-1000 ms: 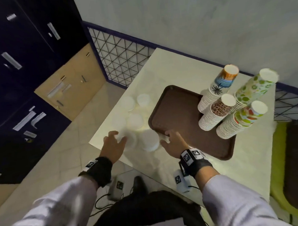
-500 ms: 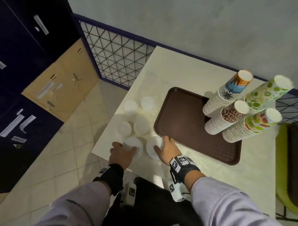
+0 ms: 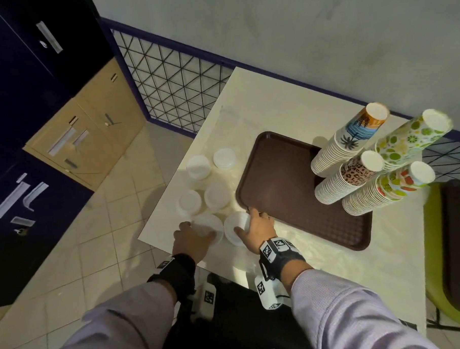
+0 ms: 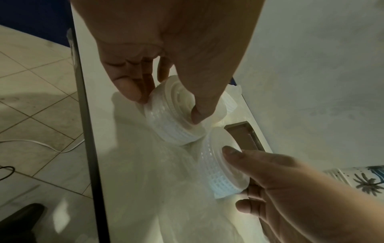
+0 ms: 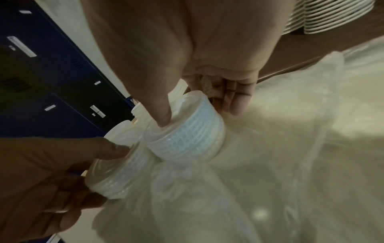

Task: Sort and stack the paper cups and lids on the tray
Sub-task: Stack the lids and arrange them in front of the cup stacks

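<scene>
Two short stacks of white plastic lids stand at the table's near left corner. My left hand grips the left lid stack between thumb and fingers, and that stack leans in the left wrist view. My right hand grips the right lid stack beside the tray's near left corner, thumb on top. The two stacks touch each other. The brown tray carries several tall stacks of patterned paper cups along its right side.
Several more white lid stacks stand just beyond my hands, left of the tray. The table edge runs right below my left hand. A green chair is at the right, and a wire mesh panel and lockers at the left.
Both hands have moved forward onto the two nearest lid stacks and closed around them. The camera has shifted too, so the table sits lower and more to the right.
</scene>
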